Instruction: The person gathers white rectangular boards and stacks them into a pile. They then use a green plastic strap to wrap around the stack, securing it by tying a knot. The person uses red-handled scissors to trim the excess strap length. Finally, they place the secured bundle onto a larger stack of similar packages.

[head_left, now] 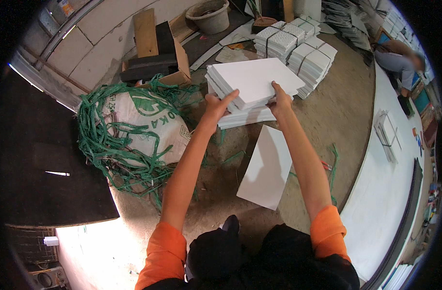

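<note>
Both my arms reach forward to a stack of white rectangular boards. My left hand grips the stack's near left corner, thumb on the top board. On the near right edge my right hand holds the same boards, its thumb also on top. The fingers under the boards are hidden. Beneath the held boards lie more white boards, partly covered. A single white sheet lies on the floor between my forearms.
A white sack draped in green straps sits at the left. Behind it stand a cardboard box and a grey tub. Strapped bundles stand beyond the boards. At the right, a person bends by a long white surface.
</note>
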`<act>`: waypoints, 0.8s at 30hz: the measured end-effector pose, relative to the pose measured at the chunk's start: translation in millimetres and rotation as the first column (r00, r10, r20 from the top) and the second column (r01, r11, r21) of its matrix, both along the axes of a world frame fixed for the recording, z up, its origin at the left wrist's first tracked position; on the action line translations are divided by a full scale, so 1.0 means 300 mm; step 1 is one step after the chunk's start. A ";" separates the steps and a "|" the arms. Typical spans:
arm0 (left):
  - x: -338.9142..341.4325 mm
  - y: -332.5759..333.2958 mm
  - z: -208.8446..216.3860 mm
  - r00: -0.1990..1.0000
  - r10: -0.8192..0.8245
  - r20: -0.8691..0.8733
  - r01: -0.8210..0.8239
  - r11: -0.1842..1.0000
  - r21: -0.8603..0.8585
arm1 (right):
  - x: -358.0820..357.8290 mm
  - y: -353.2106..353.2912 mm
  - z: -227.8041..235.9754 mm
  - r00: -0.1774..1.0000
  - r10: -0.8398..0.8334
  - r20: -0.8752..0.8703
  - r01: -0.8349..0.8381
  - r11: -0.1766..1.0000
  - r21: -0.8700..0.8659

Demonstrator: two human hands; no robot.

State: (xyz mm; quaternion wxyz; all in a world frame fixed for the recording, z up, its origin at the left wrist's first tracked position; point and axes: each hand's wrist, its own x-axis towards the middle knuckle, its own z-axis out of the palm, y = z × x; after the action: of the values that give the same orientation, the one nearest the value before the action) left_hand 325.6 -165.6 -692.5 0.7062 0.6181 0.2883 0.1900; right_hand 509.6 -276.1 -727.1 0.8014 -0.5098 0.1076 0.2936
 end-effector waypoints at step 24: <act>-0.030 -0.396 -0.245 0.946 -0.279 0.163 0.142 0.812 0.565 | -0.329 -0.619 -0.099 0.518 0.288 0.805 -0.095 0.955 -0.281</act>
State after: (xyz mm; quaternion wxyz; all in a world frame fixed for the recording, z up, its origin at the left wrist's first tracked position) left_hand 316.6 -284.4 -766.1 0.5463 0.7945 0.0646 0.2572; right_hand 410.9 -461.7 -756.7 0.6611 -0.6745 -0.3167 0.0880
